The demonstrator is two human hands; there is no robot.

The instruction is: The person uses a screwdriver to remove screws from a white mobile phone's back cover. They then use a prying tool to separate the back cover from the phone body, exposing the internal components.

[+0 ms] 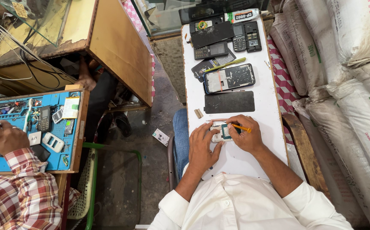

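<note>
Small phone on white board, 6 o'clock end. Left hand clamped on its left edge; right hand pinching orange screwdriver over it. White glue tube at 12 o'clock.

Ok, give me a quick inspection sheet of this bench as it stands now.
Surface: narrow white board, scuffed, laid across the lap.
Job's things: small opened phone under both hands; orange-handled tool.
Clutter: opened smartphone body, black panel, several keypad phones, green-handled tool, glue tube.
Grippers: left hand steadies the phone; right hand holds the tool.
Cables: white and black wires under the wooden counter, far left.
Surroundings: stacked white sacks; another person's hand at a blue tray.
</note>
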